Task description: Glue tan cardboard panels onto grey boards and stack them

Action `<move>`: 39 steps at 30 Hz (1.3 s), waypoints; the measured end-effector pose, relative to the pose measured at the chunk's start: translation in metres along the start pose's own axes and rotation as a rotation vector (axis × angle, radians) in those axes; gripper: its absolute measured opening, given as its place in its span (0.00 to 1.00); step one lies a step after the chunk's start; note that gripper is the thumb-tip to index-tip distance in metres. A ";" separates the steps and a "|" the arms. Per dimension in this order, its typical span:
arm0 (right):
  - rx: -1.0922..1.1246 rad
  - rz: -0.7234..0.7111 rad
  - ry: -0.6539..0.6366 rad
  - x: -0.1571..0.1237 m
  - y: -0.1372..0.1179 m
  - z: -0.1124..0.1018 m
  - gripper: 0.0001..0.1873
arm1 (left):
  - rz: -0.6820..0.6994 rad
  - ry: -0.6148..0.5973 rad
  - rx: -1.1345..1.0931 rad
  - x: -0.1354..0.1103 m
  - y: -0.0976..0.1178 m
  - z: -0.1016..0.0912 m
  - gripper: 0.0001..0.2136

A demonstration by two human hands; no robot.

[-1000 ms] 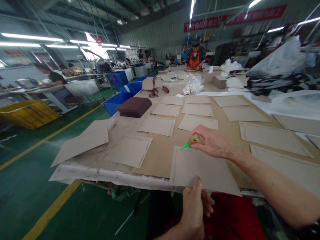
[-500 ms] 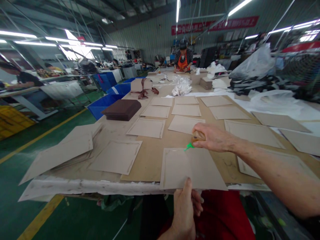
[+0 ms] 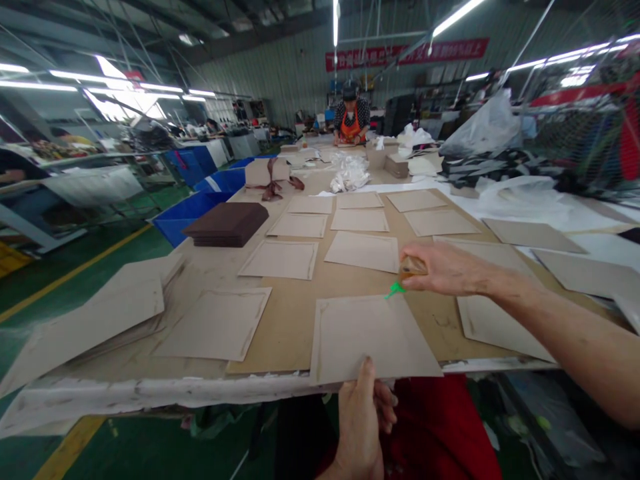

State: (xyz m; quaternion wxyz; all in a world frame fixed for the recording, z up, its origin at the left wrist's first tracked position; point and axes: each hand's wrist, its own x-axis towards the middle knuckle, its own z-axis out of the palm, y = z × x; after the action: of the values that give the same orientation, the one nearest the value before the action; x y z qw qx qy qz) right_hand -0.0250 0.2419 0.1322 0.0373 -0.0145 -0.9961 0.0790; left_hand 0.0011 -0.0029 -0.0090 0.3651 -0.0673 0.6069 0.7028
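A grey-beige cardboard sheet [image 3: 365, 333] lies at the table's near edge, overhanging it slightly. My left hand [image 3: 361, 413] pinches its near edge, thumb on top and fingers below. In my right hand [image 3: 435, 267] is a squeeze glue bottle [image 3: 413, 266] with a green nozzle [image 3: 395, 289], tilted down. The nozzle tip is at the sheet's far edge, close to the far right corner. A faint glue line shows along the sheet's left and far edges. Most of the bottle is hidden by my fingers.
Several similar sheets [image 3: 280, 259] are spread over the table. A loose pile of sheets [image 3: 100, 320] lies at the left, with a dark brown stack [image 3: 227, 224] behind it. Blue bins [image 3: 193, 210] stand beyond the left edge. A co-worker [image 3: 351, 120] is at the far end.
My right hand has moved the glue bottle rightward along the sheet's far edge. My left hand keeps its grip. The whole view has shifted slightly.
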 end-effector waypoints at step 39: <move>0.116 0.048 -0.117 -0.048 0.020 -0.011 0.16 | 0.029 0.031 0.018 -0.003 0.002 0.000 0.29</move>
State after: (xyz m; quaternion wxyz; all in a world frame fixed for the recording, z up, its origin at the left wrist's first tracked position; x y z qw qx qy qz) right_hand 0.0241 0.2614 0.1369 -0.0220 -0.0318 -0.9896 0.1383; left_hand 0.0023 -0.0040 -0.0060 0.3458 -0.0662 0.6198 0.7013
